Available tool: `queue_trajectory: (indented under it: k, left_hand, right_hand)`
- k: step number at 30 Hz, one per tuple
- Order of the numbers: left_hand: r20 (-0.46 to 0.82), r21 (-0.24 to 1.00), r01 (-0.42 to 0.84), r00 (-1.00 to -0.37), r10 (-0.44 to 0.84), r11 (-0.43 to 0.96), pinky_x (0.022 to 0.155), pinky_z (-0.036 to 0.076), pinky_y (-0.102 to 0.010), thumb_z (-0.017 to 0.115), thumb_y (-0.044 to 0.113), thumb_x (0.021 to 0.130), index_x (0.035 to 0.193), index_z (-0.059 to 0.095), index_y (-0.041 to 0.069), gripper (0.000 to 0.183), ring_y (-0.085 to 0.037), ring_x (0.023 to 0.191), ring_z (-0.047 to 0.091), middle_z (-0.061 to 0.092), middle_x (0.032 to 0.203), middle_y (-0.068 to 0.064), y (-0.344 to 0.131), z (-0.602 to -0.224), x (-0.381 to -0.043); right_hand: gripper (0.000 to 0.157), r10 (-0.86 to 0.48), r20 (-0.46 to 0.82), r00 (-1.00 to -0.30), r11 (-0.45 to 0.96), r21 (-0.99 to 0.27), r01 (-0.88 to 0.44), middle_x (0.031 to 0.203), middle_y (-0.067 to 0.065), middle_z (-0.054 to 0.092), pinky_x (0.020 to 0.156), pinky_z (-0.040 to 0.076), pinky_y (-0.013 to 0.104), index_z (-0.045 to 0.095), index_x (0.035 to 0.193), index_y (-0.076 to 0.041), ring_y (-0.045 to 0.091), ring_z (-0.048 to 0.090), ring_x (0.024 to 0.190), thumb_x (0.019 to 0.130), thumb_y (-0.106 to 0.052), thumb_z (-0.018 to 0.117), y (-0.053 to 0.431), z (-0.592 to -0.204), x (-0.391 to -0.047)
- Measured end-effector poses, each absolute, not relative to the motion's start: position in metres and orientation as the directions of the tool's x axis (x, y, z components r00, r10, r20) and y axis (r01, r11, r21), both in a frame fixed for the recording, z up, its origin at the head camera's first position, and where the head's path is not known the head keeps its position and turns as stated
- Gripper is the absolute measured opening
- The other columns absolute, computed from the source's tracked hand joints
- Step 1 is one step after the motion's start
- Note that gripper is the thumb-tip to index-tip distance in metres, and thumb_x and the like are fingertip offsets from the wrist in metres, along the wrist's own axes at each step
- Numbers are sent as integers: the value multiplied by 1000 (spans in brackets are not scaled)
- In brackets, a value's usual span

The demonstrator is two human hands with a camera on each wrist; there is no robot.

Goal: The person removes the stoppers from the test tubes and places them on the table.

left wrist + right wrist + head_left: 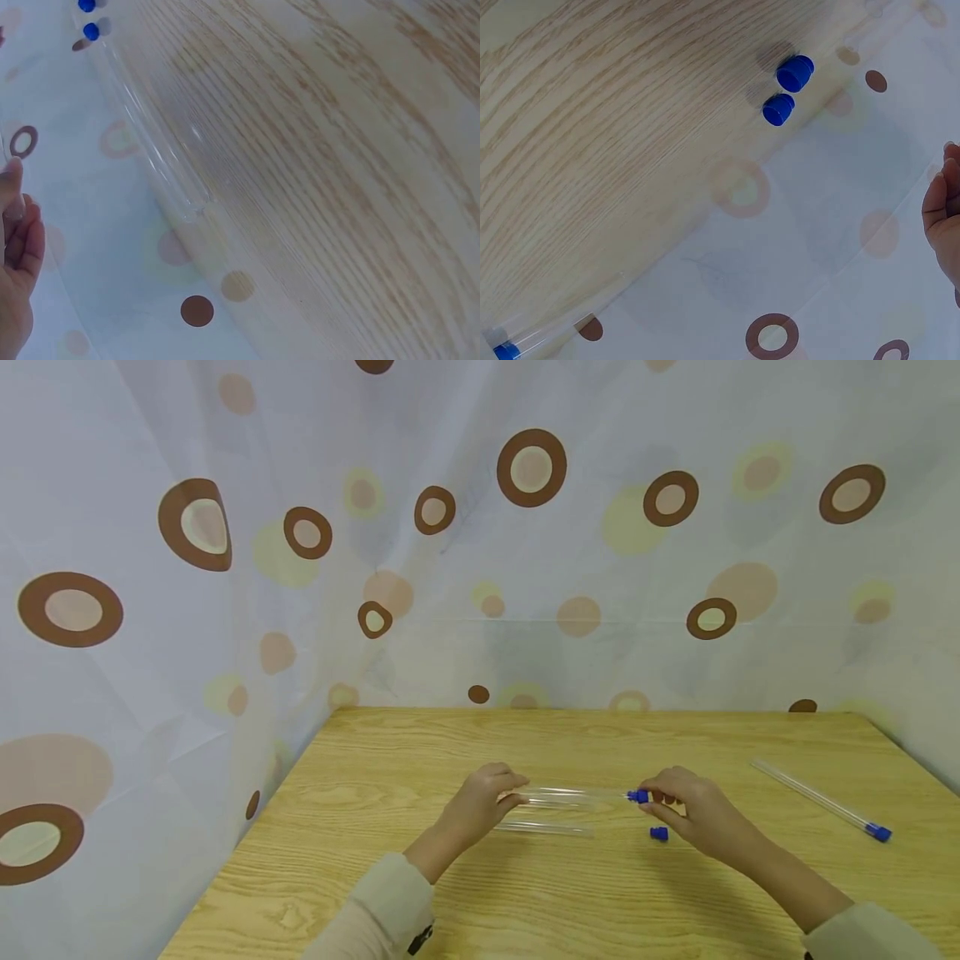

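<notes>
My left hand (480, 802) pinches a clear plastic tube (562, 792), which points rightward over the table. Opposite it, my right hand (686, 810) pinches a blue cap (637, 796) right at the tube's far end. Below the held tube, a second clear tube (551, 829) lies on the wood, also showing in the left wrist view (154, 146). In the right wrist view, two loose blue caps, one nearer (778, 109) and one farther (795, 73), lie side by side on the table. Only part of a hand (949, 210) shows at that view's right edge.
To the right lies another clear tube (813, 795) with a blue cap (878, 832) on its near end. The wooden table (360, 877) ends at a curtain (450, 552) printed with circles, at the back and along the sides.
</notes>
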State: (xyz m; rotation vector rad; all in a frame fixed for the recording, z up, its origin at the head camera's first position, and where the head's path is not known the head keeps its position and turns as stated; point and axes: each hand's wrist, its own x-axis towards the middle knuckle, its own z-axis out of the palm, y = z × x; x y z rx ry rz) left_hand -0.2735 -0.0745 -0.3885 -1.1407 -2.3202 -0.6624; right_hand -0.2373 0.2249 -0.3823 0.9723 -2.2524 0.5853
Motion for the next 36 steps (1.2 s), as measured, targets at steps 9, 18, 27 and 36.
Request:
queue_trajectory:
  k: [9,18,27,36]
  left_hand:
    - [595,177,795,-557,580,580,75,53,-17,73,8,78,93,70,3,16,-16,85,60,64,91,-5,-70,-384,-273]
    - [577,124,765,-574,581,632,70,50,-15,72,12,78,93,71,5,16,-14,79,56,61,85,-2,-66,-385,-274]
    - [589,117,762,-569,574,637,66,48,-12,73,10,76,91,72,6,16,-12,74,55,60,81,-1,-64,-384,-276]
    - [599,132,767,-567,566,628,64,47,-13,74,9,75,91,72,4,18,-13,72,53,60,79,-2,-64,-385,-280]
  right_hand:
    - [30,-476,683,-554,645,-158,-748,75,-11,54,51,41,16,67,91,-8,-5,42,68,65,3,77,226,-386,-242]
    - [30,-467,685,-559,661,-149,-735,74,-10,56,51,43,18,67,88,-7,-4,44,68,62,4,78,228,-388,-245]
    - [30,-463,696,-549,673,-127,-729,73,-8,57,50,44,17,68,86,-6,-3,46,66,60,5,78,230,-389,-248]
    - [26,-459,700,-547,678,-123,-725,74,-7,57,50,45,17,69,85,-6,-1,47,65,63,2,78,232,-388,-251]
